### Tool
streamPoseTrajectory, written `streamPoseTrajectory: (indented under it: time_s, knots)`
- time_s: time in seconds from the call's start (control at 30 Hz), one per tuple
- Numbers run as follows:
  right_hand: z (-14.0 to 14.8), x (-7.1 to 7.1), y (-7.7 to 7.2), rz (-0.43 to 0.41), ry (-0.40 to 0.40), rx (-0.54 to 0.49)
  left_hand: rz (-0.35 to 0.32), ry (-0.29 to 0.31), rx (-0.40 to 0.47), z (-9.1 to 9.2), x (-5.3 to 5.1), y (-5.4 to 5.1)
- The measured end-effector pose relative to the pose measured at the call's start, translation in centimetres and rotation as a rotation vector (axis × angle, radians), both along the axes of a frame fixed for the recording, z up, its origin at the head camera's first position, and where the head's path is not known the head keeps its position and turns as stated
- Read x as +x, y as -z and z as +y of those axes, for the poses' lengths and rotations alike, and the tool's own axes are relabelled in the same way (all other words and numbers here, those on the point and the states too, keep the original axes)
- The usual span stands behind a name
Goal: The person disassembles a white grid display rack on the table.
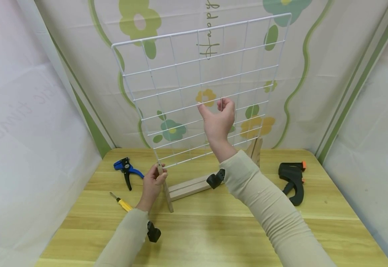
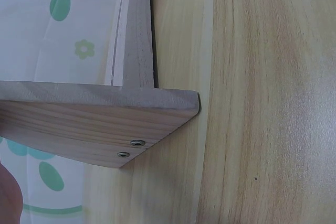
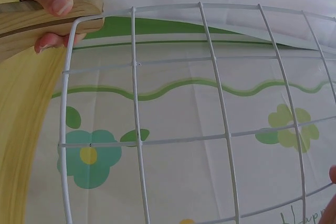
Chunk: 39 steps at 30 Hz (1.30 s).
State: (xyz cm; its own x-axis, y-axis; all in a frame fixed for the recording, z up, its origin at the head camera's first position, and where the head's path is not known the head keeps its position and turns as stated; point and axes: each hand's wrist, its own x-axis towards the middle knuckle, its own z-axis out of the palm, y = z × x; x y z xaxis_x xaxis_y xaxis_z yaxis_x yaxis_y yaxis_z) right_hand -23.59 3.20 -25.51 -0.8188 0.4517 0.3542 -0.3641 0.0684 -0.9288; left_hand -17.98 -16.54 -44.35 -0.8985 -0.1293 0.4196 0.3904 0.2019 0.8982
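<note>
A white wire grid panel [image 1: 198, 30] stands upright, leaning slightly back, above a wooden stand with a grooved crossbar [image 1: 188, 188]. My right hand [image 1: 218, 124] holds the panel near its middle, thumb and fingers at the wires. With my left hand [image 1: 151, 187] I grip the upper end of the stand's left side piece [image 1: 167, 193]. In the right wrist view the panel's lower corner [image 3: 73, 23] meets the slotted end of that wooden piece [image 3: 86, 3]. The left wrist view shows two screw heads [image 2: 137, 143] in its outer face. The right side piece [image 1: 256, 150] is partly hidden.
Blue-and-black wire strippers [image 1: 127, 168] and a yellow-handled screwdriver [image 1: 124, 204] lie at the left of the wooden table [image 1: 214, 237]. A black bar clamp with orange pads [image 1: 295, 183] lies at the right. Behind hangs a flower-printed curtain [image 1: 187, 11].
</note>
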Motion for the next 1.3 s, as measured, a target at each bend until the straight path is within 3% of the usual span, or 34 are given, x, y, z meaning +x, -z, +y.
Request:
streamPoseTrajectory:
  time_s: [1.3]
  knots:
    - [0.54, 0.06, 0.09, 0.0, 0.007, -0.008, 0.053, 0.001, -0.021, -0.08, -0.17, 0.16]
